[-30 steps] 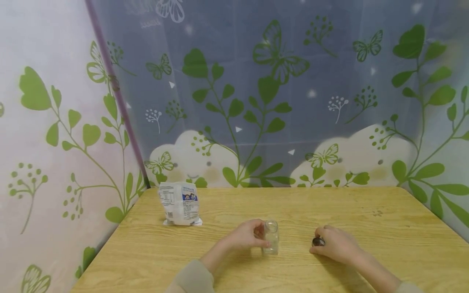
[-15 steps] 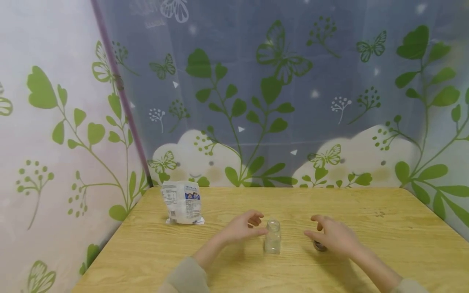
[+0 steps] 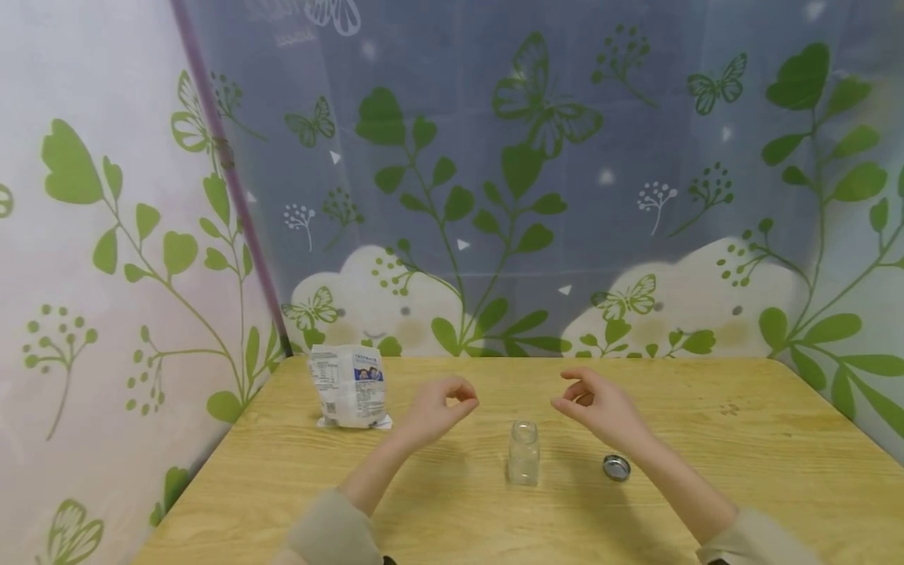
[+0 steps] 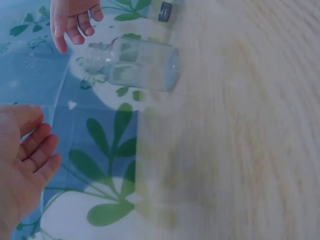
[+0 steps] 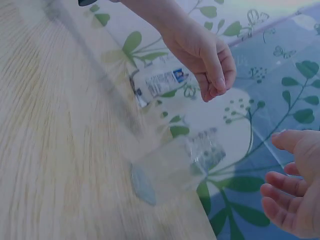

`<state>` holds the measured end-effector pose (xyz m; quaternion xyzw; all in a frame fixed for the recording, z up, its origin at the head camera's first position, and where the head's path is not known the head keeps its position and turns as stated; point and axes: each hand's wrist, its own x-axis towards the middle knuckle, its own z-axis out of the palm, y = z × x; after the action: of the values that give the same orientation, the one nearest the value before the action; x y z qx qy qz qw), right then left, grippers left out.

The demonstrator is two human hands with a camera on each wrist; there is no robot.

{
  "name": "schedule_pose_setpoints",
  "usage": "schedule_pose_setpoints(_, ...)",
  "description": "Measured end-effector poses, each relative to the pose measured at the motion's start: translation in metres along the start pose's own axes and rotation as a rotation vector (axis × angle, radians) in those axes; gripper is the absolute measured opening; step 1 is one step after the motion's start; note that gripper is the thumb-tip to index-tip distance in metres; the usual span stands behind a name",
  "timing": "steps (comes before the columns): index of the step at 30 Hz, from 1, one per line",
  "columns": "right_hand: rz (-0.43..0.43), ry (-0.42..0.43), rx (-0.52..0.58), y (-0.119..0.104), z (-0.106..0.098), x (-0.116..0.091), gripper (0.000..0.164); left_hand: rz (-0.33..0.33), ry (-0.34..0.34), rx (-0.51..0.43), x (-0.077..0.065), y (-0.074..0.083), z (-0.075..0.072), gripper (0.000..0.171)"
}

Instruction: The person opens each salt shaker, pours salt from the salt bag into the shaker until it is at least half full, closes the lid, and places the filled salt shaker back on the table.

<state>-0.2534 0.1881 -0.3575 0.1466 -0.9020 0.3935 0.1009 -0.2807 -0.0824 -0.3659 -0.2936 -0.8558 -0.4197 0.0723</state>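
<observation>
Patterned hangings (image 3: 636,118) enclose a wood-grain worktop (image 3: 452,526). Glass jar (image 3: 523,463): stands near the middle of the worktop, sideways between the hands and closer to the wearer. Its flat base presumably keeps it stable without support. Long axis: vertical; uncovered mouth points up. Lid (image 3: 617,468): lies to the right of the jar, apart from it, probably set there to leave the mouth free. White packet (image 3: 353,388): stands at left, apparently self-supporting on its spread bottom edge. Left hand (image 3: 436,408): grip empty, fingers bent, raised above the worktop. Right hand (image 3: 602,406): grip likewise empty, touching nothing.
</observation>
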Motion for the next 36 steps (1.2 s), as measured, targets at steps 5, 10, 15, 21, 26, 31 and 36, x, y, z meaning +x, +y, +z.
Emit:
schedule_pose_setpoints(5, -0.097, 0.049, -0.008, -0.021, 0.014, 0.009, 0.037, 0.05, 0.074, 0.096, -0.007, 0.0, -0.02, 0.007)
schedule_pose_setpoints(10, -0.152, 0.045, 0.018, -0.044, 0.025, 0.017, 0.018, 0.095, 0.167, 0.146, -0.014, -0.002, -0.043, 0.009)
schedule_pose_setpoints(15, -0.144, -0.032, 0.082, -0.069, 0.035, 0.024, 0.02, 0.024, 0.203, 0.17, -0.019, -0.004, -0.07, 0.016)
schedule_pose_setpoints(21, -0.18, -0.109, 0.085, -0.096, 0.044, 0.03, 0.025, -0.021, 0.223, 0.169, -0.017, -0.008, -0.096, 0.026)
schedule_pose_setpoints(26, -0.201, -0.128, 0.05, -0.112, 0.058, 0.037, 0.025, -0.06, 0.231, 0.206, -0.02, -0.013, -0.117, 0.032)
schedule_pose_setpoints(31, -0.183, -0.134, 0.065, -0.12, 0.076, 0.046, 0.028, -0.076, 0.186, 0.355, -0.019, -0.019, -0.138, 0.042)
schedule_pose_setpoints(36, -0.082, -0.132, 0.19, -0.127, 0.093, 0.056, 0.038, -0.141, 0.096, 0.447, -0.016, -0.024, -0.153, 0.053)
